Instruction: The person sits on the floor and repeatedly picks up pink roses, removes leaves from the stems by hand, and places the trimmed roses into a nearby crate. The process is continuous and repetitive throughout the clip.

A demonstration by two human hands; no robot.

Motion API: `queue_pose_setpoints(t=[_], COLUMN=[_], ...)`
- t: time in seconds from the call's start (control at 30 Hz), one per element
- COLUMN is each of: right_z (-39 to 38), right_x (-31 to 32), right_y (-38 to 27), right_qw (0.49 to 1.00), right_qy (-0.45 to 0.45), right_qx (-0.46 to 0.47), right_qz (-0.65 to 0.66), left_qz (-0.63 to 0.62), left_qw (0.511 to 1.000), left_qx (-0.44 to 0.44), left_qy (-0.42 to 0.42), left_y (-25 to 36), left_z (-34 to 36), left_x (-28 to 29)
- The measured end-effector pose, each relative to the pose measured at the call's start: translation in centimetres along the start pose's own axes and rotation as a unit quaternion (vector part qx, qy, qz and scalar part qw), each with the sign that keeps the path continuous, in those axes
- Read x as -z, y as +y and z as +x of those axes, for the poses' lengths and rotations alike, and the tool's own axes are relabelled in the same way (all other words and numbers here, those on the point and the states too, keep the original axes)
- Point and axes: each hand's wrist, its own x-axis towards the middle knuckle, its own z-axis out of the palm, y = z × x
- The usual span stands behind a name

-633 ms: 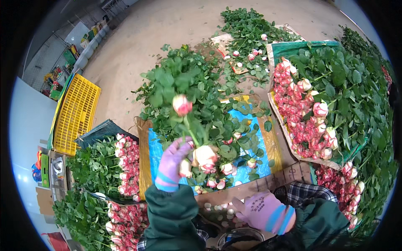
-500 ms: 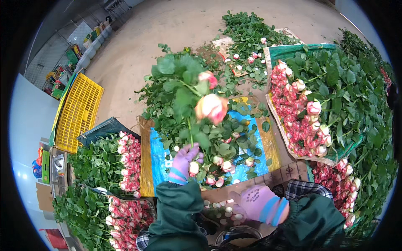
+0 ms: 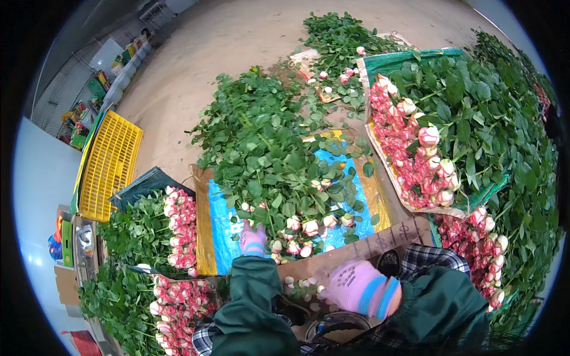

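My left hand (image 3: 253,239), in a pink glove with blue bands, reaches to the near left edge of a pile of cut roses (image 3: 261,160). Its fingers look apart, among leaves and stems, with no stem plainly held. White-and-pink blooms (image 3: 310,228) lie along the pile's near side, just right of this hand. My right hand (image 3: 358,287), gloved alike, is curled closed in front of the work surface's near edge; its fingertips are turned away and blurred, hiding anything in them. A blue and yellow sheet (image 3: 221,234) lies beneath the roses.
Sacking holds rows of roses at right (image 3: 409,157) and left (image 3: 181,231). More cut stems (image 3: 341,44) lie on the floor beyond. A yellow plastic crate (image 3: 111,166) stands far left. Loose petals (image 3: 306,291) and a round dark-rimmed container (image 3: 338,326) are below my hands.
The rose stem my left hand held up is no longer raised. That hand has come down slightly left, to the pile's edge. My right hand stays near its place, and the view has shifted a little.
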Motion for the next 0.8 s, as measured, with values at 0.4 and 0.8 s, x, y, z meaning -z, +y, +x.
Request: queue_pose_setpoints(t=[0.4, 0.8], right_z=[-0.7, -2.2], right_x=[-0.2, 0.4], right_y=[0.5, 1.6], right_qw=[0.994, 0.997], right_qy=[0.067, 0.057], right_qx=[0.036, -0.029], right_qz=[-0.081, -0.035], left_qz=[-0.128, -0.491], left_qw=[0.932, 0.679], left_qx=[0.162, 0.134], left_qy=[-0.299, -0.529], left_y=[9.9, 10.0], left_z=[-2.7, -2.5], left_x=[-18.6, -6.4])
